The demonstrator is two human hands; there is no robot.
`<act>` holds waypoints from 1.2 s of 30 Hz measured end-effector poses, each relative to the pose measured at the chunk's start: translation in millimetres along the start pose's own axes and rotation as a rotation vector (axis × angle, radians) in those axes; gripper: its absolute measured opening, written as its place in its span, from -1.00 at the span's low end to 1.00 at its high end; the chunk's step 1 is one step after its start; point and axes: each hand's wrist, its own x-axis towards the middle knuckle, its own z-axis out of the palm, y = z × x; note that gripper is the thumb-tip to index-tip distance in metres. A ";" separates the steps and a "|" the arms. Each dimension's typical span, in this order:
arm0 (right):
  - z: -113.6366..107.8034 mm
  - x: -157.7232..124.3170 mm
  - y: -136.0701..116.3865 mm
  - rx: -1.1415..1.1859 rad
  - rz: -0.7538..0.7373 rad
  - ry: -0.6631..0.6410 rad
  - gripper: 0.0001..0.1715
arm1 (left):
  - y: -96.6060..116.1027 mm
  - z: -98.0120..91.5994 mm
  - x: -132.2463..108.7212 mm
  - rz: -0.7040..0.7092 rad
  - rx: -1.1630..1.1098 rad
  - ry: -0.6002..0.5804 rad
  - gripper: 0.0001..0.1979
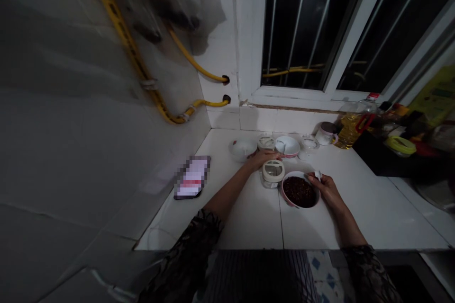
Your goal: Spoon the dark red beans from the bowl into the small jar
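My right hand (329,191) is closed in a pinch at the right rim of a bowl (294,206) of dark red chili flakes (299,191). A small white spoon (317,176) pokes up from its fingers; its other end is hidden. My left hand (263,159) reaches behind a square clear jar (273,174) with a pale lid. Its fingers stretch out towards a white bowl (289,144), close to its near rim; whether they touch it I cannot tell. Another white bowl (242,148) stands just left of that hand, and a lidded jar (266,141) sits behind it.
A phone (194,177) lies at the left by the tiled wall. Along the back stand a clear jar (309,144), a mug (326,133) and an oil bottle (350,130). A black tray (373,158) with a yellow-lidded container (401,146) occupies the right.
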 end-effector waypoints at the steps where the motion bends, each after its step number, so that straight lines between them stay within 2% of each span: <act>1: -0.1 -0.1 0.5 0.000 -0.003 0.003 -0.42 | 0.9 0.4 -0.4 0.004 0.008 0.008 -0.33; 6: -1.4 -0.3 5.2 0.043 0.012 0.019 -0.43 | 10.1 -0.6 -13.9 0.042 0.078 0.070 -0.29; 14: -3.6 4.3 6.5 0.154 0.019 0.158 -0.40 | 23.2 -17.4 -57.0 0.010 0.253 0.150 -0.52; 19: -3.9 4.6 4.4 0.120 0.046 0.250 -0.38 | 19.3 -19.0 -69.4 0.057 0.273 0.145 -0.53; 25: -4.8 5.0 6.1 0.106 0.051 0.298 -0.37 | 20.1 -6.9 -72.3 0.144 0.260 0.133 -0.47; 30: -4.4 5.0 5.7 0.082 0.043 0.254 -0.37 | 26.1 -8.6 -61.5 0.150 0.302 0.232 -0.60; 36: -4.1 5.2 6.2 0.064 0.054 0.226 -0.34 | 19.8 -8.8 -41.4 0.088 0.333 0.374 -0.57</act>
